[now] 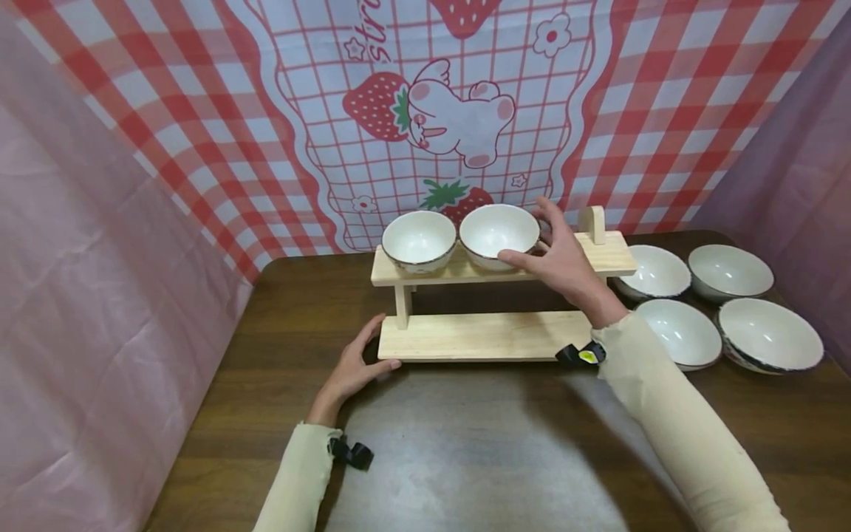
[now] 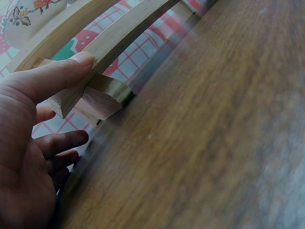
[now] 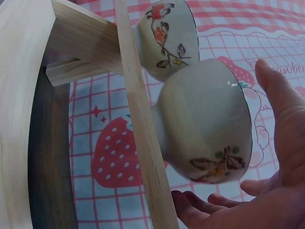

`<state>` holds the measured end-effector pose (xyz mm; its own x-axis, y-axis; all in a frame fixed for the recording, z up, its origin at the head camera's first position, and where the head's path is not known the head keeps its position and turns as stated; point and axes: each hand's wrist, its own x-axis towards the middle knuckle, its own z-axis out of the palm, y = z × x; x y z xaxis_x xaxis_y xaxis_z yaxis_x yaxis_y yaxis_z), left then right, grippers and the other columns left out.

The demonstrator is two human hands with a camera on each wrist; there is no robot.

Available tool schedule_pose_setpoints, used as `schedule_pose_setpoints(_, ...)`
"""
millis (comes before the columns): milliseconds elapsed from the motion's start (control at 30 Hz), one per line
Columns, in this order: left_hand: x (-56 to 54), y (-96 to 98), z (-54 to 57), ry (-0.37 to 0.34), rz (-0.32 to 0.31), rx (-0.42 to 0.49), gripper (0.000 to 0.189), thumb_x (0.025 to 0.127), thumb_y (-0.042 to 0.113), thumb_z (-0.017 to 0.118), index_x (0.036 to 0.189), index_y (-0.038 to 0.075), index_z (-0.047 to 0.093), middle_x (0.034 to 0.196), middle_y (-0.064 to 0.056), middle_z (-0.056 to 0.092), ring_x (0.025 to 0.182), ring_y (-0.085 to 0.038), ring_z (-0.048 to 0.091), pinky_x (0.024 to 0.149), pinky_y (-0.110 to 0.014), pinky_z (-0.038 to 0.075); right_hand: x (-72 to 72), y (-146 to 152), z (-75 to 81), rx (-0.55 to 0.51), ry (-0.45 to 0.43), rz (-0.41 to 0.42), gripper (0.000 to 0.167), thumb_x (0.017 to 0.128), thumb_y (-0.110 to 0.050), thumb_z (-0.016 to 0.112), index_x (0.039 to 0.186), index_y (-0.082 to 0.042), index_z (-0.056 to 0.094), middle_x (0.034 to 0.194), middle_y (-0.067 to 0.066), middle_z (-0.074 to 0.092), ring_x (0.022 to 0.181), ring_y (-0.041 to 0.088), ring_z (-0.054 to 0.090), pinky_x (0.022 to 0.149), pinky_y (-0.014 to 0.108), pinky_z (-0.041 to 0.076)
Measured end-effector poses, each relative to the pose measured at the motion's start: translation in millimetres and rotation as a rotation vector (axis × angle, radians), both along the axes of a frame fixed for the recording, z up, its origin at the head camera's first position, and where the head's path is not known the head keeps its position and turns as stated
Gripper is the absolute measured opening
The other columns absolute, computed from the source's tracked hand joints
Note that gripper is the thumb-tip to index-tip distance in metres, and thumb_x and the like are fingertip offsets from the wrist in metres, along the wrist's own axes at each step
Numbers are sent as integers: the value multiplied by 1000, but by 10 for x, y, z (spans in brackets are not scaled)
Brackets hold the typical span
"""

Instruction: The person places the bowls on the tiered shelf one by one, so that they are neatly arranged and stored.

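A two-tier wooden rack (image 1: 485, 336) stands on the table. Two white bowls with dark rims sit side by side on its upper board: a left bowl (image 1: 419, 238) and a right bowl (image 1: 499, 230). Floral sprigs decorate their outsides in the right wrist view. My right hand (image 1: 561, 258) is spread beside the right bowl (image 3: 209, 124), its thumb near the front rim and its fingers toward the back; a gap shows between thumb and bowl in the right wrist view. My left hand (image 1: 352, 369) grips the lower board's left end, thumb (image 2: 71, 74) on the board.
Several more white bowls stand on the table at the right, including a front right bowl (image 1: 771, 336) and a front left bowl (image 1: 678, 336). An upright wooden piece (image 1: 593, 224) rises from the upper board's right end. A strawberry-print cloth (image 1: 319, 111) hangs behind the table (image 1: 266, 414).
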<state>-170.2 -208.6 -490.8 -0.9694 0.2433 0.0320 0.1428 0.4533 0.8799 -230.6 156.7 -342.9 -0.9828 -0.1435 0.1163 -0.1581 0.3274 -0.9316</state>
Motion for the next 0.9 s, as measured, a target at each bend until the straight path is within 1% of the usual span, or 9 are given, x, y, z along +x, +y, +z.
schedule_pose_setpoints(167, 7, -2, 0, -2, 3, 6, 90, 82, 17, 83, 157, 15, 33, 155, -20, 45, 148, -35, 37, 120, -58, 24, 40, 74, 8, -2, -33, -15, 105, 86, -34, 79, 162, -23, 7, 168, 15, 13, 152, 40, 27, 116, 58, 34)
schedule_pose_setpoints(400, 27, 0, 25, -11, 6, 4, 91, 82, 18, 83, 157, 17, 32, 156, -19, 44, 149, -34, 36, 121, -57, 23, 107, 188, 15, -8, -83, -36, 103, 87, -31, 78, 162, -27, 6, 169, 8, 13, 152, 31, 29, 119, 54, 33)
schedule_pose_setpoints(600, 25, 1, 23, -11, 6, 8, 91, 83, 17, 82, 158, 15, 31, 157, -19, 43, 149, -34, 35, 121, -58, 22, 176, 277, 8, 14, -53, -41, 102, 89, -29, 76, 163, -24, 5, 168, 13, 15, 151, 37, 30, 117, 58, 33)
schedule_pose_setpoints(767, 22, 4, 21, -20, 10, 1, 91, 83, 18, 82, 158, 17, 31, 158, -19, 42, 150, -34, 34, 121, -58, 22, 249, 358, 9, 44, -47, -60, 101, 90, -25, 75, 162, -24, 6, 169, 12, 15, 151, 37, 32, 117, 57, 34)
schedule_pose_setpoints(900, 18, 3, 17, -19, 11, -4, 90, 83, 18, 82, 158, 18, 32, 158, -18, 42, 150, -33, 34, 121, -58, 23, 297, 426, 6, 55, -40, -81, 99, 90, -24, 75, 163, -22, 7, 168, 15, 16, 150, 39, 32, 116, 58, 34)
